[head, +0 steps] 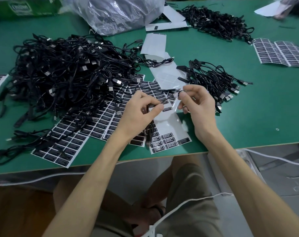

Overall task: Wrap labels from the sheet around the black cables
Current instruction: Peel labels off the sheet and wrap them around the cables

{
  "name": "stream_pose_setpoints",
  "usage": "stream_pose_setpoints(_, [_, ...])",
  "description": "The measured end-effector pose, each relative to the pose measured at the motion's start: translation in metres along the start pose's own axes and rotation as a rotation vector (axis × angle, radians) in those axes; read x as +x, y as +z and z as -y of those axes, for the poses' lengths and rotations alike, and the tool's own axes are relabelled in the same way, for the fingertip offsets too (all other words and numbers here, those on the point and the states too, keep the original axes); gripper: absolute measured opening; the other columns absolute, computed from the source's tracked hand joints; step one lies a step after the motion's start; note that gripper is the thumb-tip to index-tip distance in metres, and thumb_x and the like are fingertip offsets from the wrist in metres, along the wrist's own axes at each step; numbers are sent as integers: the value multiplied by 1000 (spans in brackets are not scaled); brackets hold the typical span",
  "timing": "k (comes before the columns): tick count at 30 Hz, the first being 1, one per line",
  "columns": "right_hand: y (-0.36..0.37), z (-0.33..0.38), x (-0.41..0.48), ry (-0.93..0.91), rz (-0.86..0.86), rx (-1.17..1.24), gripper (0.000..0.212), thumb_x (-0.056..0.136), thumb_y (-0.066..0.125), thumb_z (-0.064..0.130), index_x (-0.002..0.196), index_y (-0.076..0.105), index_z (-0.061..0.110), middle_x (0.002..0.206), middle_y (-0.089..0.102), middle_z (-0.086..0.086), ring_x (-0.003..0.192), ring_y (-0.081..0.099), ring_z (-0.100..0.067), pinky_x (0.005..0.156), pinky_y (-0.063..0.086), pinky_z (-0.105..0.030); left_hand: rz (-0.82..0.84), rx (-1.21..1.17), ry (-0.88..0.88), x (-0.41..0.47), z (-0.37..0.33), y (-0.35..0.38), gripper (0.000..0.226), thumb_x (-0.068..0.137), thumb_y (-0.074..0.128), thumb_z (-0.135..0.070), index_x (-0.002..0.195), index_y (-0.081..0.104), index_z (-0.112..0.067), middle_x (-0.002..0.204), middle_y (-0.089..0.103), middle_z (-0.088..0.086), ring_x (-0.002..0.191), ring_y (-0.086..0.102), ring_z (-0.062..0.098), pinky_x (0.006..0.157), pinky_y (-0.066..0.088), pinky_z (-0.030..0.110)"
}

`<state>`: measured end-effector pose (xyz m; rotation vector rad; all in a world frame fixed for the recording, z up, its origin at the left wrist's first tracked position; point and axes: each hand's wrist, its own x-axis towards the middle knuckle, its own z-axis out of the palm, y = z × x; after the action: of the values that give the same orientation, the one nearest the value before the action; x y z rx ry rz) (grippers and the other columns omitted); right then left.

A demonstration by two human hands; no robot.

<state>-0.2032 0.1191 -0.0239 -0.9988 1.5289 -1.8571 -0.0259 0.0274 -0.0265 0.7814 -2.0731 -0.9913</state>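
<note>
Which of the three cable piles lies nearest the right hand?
The small pile just beyond the right hand, plugs bunched together. The big tangled pile is left of the left hand; the far pile lies across the table.

Big tangled black cable heap [60,71] at 10 o'clock on flat green table [264,117]; smaller black cable bundle [212,79] at 2; white paper label sheets [102,120] btwn, partly under heap.

even, dim-ish light | glare on plastic bag [114,12] | edges bowed | far right corner motion-blurred
</note>
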Motion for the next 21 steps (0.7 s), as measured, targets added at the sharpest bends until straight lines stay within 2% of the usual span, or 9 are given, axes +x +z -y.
stream_pose_setpoints(3, [2,3,-1,65,78,-18,25,99,69,17,120,60,7,86,76,-5,64,64,-13,60,49,-22,-73,-136,-58,1,-1,-3,7,93,77,-25,88,76,-30,82,62,-11,64,54,3,63,42,16])
stream_pose_setpoints(5, [7,6,-4,37,206,-186,19,99,68,23,112,68,9,86,77,-4,69,69,-11,64,52,-20,-133,-241,-117,2,-1,-6,9,97,73,-25,89,74,-22,70,64,-9,51,55,7,48,41,19])
stream_pose_setpoints(7, [13,7,-7,-16,340,-394,17,98,68,29,105,73,14,85,77,0,73,71,-11,67,54,-23,-164,-366,-166,1,-1,-8,15,101,68,-24,94,69,-12,66,63,-3,43,58,16,37,40,23])
stream_pose_setpoints(9, [18,8,-9,-44,408,-532,17,96,70,36,102,74,20,82,74,7,71,64,-3,66,47,-20,-183,-456,-179,1,-3,-9,16,104,62,-19,104,66,-4,74,68,3,52,68,26,40,48,27])
stream_pose_setpoints(11, [19,8,-10,-48,410,-567,16,94,74,35,103,74,22,82,71,10,70,58,2,65,43,-15,-198,-499,-181,1,-4,-9,14,106,58,-15,113,62,-4,85,73,9,65,74,30,49,56,30])
stream_pose_setpoints(14, [16,10,-9,-91,265,-538,15,94,74,21,108,73,18,91,71,7,77,62,-9,71,48,-25,-207,-428,-147,1,-6,-7,16,106,56,-14,120,61,-6,105,71,14,81,76,26,63,59,32])
stream_pose_setpoints(16, [11,11,-8,-106,125,-432,18,95,72,13,112,71,16,96,71,4,82,64,-11,77,52,-27,-251,-241,-96,1,-5,-7,14,104,58,-12,116,66,-13,116,63,7,93,70,12,75,57,28])
stream_pose_setpoints(18, [5,10,-8,-92,-30,-337,19,96,70,11,114,68,15,98,69,2,83,62,-9,78,52,-28,-340,-33,-89,-1,-4,-6,19,101,58,-9,109,72,-19,117,55,-1,101,58,5,89,50,23])
stream_pose_setpoints(21, [-1,6,-4,8,-249,-145,25,97,68,9,120,63,17,98,63,-7,78,58,-17,71,49,-33,-451,327,-206,-2,-1,-3,23,97,59,-8,111,72,-20,125,46,1,119,43,17,105,31,34])
